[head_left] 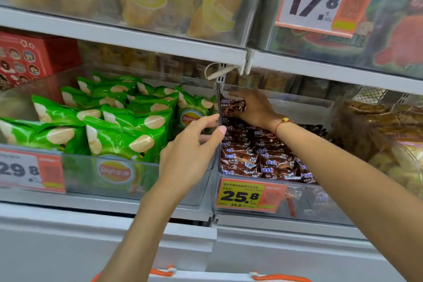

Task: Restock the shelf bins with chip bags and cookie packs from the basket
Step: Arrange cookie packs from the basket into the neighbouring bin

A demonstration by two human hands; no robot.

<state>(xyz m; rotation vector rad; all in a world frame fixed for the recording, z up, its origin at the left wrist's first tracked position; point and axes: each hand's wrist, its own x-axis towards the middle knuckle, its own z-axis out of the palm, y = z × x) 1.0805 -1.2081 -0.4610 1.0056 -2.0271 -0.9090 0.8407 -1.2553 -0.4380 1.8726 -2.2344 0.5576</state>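
Note:
Green chip bags [128, 126] fill the clear left bin [75, 169]. Brown cookie packs [258, 158] lie heaped in the clear bin [304, 201] to its right. My right hand [251, 105] reaches to the back left corner of that bin and grips one brown cookie pack [233, 106] over the heap. My left hand [194, 153] is raised at the clear divider [218, 121] between the two bins, thumb and fingers spread around its edge, holding no package. The basket [229, 276] shows only as a white rim with orange handles at the bottom edge.
A red box [29, 57] stands at the back left. The bin at far right [389, 135] holds tan snack packs. The shelf above [137, 39] carries yellow banana-print bags and a 17.8 price tag [320, 0]. Orange price tags hang on both bin fronts.

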